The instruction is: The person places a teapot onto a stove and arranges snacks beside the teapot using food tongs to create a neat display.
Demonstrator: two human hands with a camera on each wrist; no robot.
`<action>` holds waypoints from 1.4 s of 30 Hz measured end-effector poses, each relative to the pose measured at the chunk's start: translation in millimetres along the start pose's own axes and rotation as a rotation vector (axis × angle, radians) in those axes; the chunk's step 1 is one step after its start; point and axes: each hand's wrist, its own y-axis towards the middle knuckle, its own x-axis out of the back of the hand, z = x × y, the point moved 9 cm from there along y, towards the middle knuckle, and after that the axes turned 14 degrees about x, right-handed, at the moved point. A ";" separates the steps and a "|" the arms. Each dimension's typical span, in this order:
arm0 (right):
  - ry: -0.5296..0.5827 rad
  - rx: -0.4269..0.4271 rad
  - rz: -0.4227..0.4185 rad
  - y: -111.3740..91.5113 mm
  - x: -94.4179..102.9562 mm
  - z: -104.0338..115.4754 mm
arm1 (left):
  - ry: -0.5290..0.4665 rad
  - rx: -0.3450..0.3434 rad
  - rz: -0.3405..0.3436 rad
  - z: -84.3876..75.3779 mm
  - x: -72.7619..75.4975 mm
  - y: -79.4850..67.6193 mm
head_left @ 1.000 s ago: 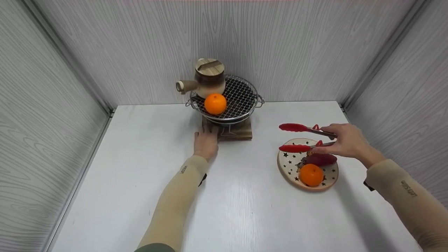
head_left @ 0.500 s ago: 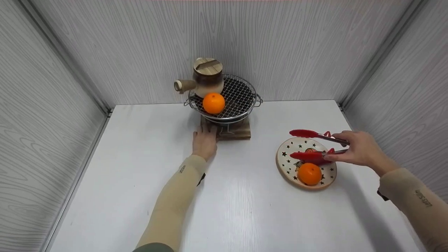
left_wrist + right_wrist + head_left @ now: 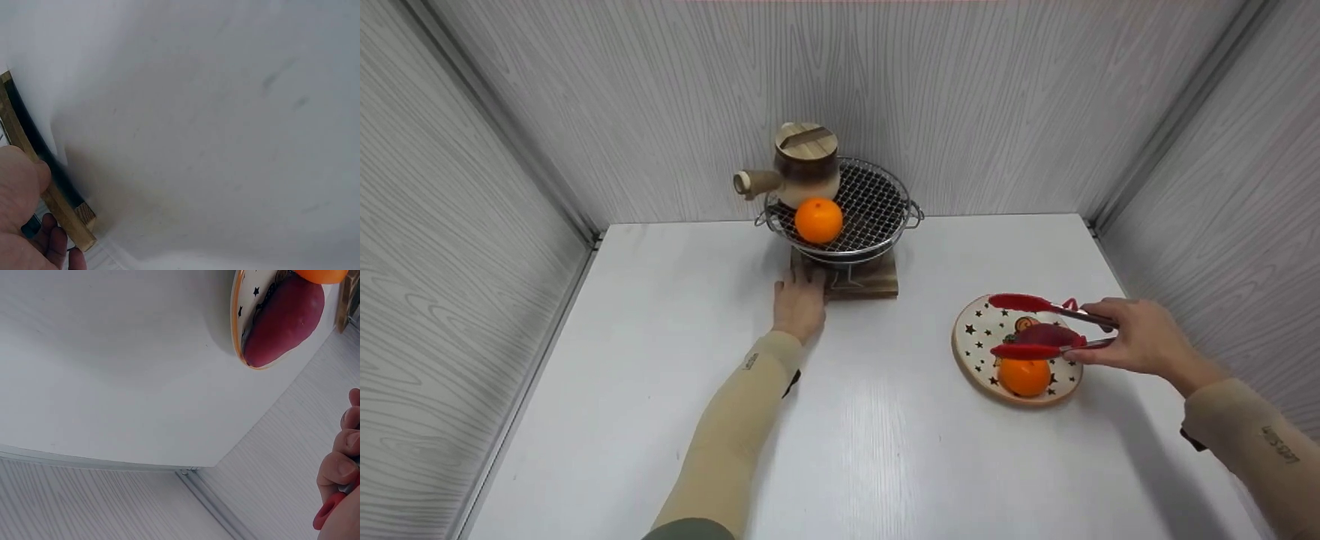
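My right hand grips metal tongs with red tips, their arms spread apart. The tips hang over a star-patterned plate. Between the two tips shows a purple-red sweet potato lying on that plate. An orange sits beside it, partly covered by the lower tip. Over at the grill, my left hand holds the near left corner of the wooden base. In the left wrist view, thumb and fingers lie on either side of the wooden base.
On the base stands a round grill with a wire mesh. A lidded brown pot with a side handle rests on it, and another orange sits in front of the pot. Pale wood-grain walls enclose the white table.
My right hand has moved right and towards me, bringing the open tongs from the plate's far left edge to around the sweet potato. The left hand has stayed at the wooden base.
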 end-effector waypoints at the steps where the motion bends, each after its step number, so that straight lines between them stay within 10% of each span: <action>1: 0.001 0.003 -0.009 -1.4 -1.2 0.5 | 0.000 0.002 0.006 0.0 -0.5 0.0; 42: 0.004 0.017 -0.035 -55.6 -14.1 1.5 | 0.004 0.004 0.005 -1.3 2.8 -1.7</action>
